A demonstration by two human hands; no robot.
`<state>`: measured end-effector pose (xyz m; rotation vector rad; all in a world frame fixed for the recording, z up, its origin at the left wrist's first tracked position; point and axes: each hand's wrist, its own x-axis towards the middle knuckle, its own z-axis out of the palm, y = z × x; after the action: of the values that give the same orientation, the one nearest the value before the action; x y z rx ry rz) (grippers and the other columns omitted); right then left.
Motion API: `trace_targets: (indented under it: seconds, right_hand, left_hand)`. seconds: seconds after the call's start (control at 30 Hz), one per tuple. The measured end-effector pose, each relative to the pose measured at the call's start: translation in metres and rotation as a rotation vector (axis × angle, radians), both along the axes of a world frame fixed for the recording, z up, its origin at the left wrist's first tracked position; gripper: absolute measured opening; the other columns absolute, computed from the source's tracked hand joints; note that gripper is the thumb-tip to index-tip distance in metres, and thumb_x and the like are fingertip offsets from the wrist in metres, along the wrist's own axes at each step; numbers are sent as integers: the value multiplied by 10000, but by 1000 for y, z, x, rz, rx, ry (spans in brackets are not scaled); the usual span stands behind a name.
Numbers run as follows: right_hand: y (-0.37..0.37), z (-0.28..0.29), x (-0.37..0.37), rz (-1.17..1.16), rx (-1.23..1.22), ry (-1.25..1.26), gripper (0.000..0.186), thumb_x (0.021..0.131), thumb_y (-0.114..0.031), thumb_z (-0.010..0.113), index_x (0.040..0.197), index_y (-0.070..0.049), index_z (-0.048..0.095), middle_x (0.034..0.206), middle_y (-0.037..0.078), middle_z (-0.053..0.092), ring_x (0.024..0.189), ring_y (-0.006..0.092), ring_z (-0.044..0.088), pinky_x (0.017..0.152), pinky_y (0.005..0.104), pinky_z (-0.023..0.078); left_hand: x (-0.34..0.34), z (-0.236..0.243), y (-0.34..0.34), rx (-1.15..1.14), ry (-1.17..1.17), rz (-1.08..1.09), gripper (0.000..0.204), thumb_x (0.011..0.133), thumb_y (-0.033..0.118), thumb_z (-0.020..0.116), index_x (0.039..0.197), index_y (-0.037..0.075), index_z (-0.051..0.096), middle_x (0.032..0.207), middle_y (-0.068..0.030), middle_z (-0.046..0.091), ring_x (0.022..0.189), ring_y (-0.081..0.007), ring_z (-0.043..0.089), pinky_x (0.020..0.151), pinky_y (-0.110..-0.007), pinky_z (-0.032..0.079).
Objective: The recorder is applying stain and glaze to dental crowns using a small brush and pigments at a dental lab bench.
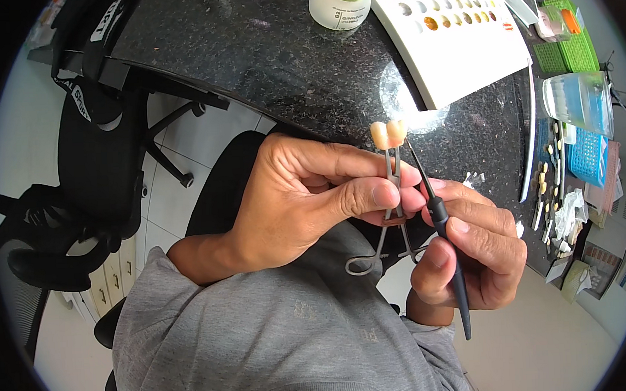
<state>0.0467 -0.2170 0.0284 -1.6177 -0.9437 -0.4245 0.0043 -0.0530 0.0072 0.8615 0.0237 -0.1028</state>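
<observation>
My left hand [306,196] grips the hemostat [391,205] clamping two tooth crowns [387,133]; my right hand [472,251] pinches the fine brush [442,224]. Light, steady strokes advised.

The left hand [306,196] sat left of the right hand [472,251], touching it. Clamp [392,212] in the left, teeth [388,133] on top; brush [438,221] in the right. Behind, on the counter [285,69], a jar [338,3] stood left of a palette [454,46].
</observation>
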Motion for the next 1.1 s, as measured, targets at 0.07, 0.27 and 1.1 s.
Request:
trace_targets:
  seconds: [0.07, 0.27, 1.1]
  right_hand:
    - [0, 0, 0, 11, -5, -5, 206, 710, 68, 684, 870, 83, 554, 735, 197, 611, 730, 314, 687, 647, 348, 609]
    - [1, -1, 0, 2, 3, 9, 203, 709, 69, 684, 864, 85, 553, 737, 196, 610, 730, 315, 687, 642, 347, 609]
    - [2, -2, -1, -19, 17, -5, 203, 721, 43, 695, 855, 80, 547, 706, 194, 610, 699, 311, 687, 627, 346, 610]
  left_hand:
    - [-1, 1, 0, 13, 17, 6, 200, 861, 88, 642, 988, -66, 659, 906, -187, 687, 836, -215, 691, 718, -296, 604]
    - [0, -1, 0, 9, 3, 3, 201, 860, 91, 644, 985, -65, 660, 919, -189, 685, 846, -217, 690, 719, -296, 604]
    - [0, 0, 2, 11, 9, -8, 189, 859, 74, 644, 984, -67, 661, 906, -182, 687, 843, -210, 689, 726, -292, 603]
